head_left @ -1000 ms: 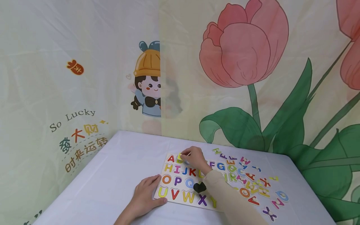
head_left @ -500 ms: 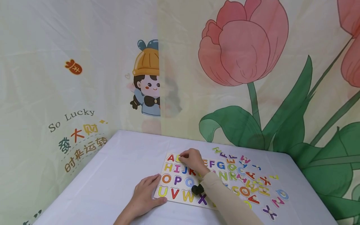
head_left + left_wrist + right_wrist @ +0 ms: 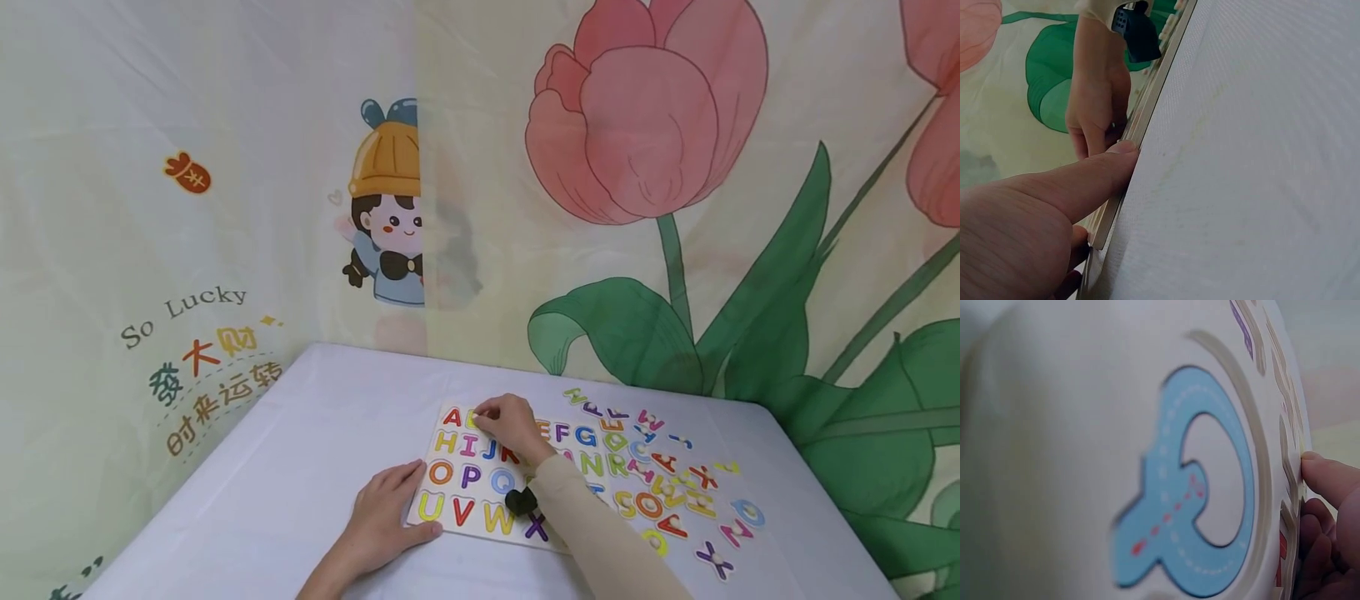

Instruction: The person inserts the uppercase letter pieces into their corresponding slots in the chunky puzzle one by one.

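- White cloth tabletop (image 3: pixel 330 433) beneath a white rectangular letter board (image 3: pixel 481 531).
- Left hand (image 3: pixel 384 510), spread, touches the board's near-left edges.
- Right hand (image 3: pixel 514 425) stays pinching a yellow letter piece (image 3: pixel 471 417) near the board's far-left corner; work there seems unfinished.

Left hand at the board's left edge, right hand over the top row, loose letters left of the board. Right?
No: the loose letters lie right of the board, per the head view. Left hand and right hand are as stated.
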Motion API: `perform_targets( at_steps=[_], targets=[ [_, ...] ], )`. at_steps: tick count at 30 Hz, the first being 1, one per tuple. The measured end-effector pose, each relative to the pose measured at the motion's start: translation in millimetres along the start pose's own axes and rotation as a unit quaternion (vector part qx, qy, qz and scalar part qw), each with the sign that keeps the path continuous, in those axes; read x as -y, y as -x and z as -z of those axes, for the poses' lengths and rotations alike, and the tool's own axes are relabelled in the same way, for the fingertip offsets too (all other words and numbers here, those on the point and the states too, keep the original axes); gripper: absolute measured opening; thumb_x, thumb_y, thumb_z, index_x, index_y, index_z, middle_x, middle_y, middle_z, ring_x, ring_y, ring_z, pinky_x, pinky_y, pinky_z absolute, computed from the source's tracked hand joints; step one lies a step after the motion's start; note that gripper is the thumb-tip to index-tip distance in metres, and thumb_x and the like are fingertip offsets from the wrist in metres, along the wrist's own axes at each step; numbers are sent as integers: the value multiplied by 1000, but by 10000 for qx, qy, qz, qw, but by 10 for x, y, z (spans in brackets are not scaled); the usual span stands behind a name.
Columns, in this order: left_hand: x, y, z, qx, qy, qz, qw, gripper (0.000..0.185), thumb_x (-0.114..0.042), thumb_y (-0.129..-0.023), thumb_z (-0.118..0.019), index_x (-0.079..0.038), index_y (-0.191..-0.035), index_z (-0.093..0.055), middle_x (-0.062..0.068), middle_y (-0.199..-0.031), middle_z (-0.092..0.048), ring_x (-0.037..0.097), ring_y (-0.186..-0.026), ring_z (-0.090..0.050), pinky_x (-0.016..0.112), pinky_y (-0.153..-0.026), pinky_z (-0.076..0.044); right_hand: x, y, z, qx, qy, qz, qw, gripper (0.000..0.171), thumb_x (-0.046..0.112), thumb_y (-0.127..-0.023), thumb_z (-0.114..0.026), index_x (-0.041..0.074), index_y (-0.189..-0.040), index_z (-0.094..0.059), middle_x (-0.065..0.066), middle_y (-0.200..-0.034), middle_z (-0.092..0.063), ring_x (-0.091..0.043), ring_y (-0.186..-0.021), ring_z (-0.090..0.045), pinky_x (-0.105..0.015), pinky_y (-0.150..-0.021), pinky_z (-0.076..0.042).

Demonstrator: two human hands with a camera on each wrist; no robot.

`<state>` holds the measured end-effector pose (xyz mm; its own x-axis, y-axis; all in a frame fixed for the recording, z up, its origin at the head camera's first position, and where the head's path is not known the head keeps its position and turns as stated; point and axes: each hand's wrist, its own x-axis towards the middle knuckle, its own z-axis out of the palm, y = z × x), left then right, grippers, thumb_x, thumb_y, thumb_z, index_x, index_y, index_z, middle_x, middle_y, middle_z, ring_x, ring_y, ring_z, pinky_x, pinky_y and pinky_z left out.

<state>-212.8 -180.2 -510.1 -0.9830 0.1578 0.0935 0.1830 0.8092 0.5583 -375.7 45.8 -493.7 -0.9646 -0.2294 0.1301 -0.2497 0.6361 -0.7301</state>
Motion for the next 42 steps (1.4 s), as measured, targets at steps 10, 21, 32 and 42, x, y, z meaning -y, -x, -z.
perform_targets(
  at_steps=[10, 21, 32, 42],
  targets=[
    [-8, -3, 6, -2, -108, 103, 9999, 102, -58, -81, -87, -9, -161, -47, 9, -162, -48, 37, -147, -40, 66, -121, -31, 48, -3, -2, 84, 401, 160, 9990, 12, 24, -99, -78, 17, -109, -80, 1, -90, -61, -16, -86, -56, -30, -72, -48],
    [5, -4, 5, 29, -14, 97, 9999, 102, -58, -81, -86, -10, -161, -47, 8, -163, -47, 36, -148, -39, 66, -121, -30, 51, 20, 10, 249, 261, -70, 9993, 18, 27, -101, -75, 20, -118, -79, -1, -99, -59, -17, -91, -55, -31, -73, -48],
    [3, 4, -1, 70, -12, 54, 10000, 102, -58, -81, -86, -9, -161, -47, 9, -163, -47, 36, -147, -39, 67, -120, -30, -19, 62, 261, 1138, 170, 226, 9931, 37, 28, -104, -70, 19, -140, -68, -3, -118, -66, -20, -102, -61, -35, -83, -58],
    [-2, 24, 43, -7, 23, 55, 10000, 101, -56, -81, -87, -10, -161, -47, 8, -164, -46, 36, -149, -37, 66, -122, -29, -165, 46, 1077, 1235, 613, 1099, 9843, 32, 14, -103, -71, 5, -133, -73, -12, -122, -71, -27, -107, -67, -36, -84, -62]
  ],
)
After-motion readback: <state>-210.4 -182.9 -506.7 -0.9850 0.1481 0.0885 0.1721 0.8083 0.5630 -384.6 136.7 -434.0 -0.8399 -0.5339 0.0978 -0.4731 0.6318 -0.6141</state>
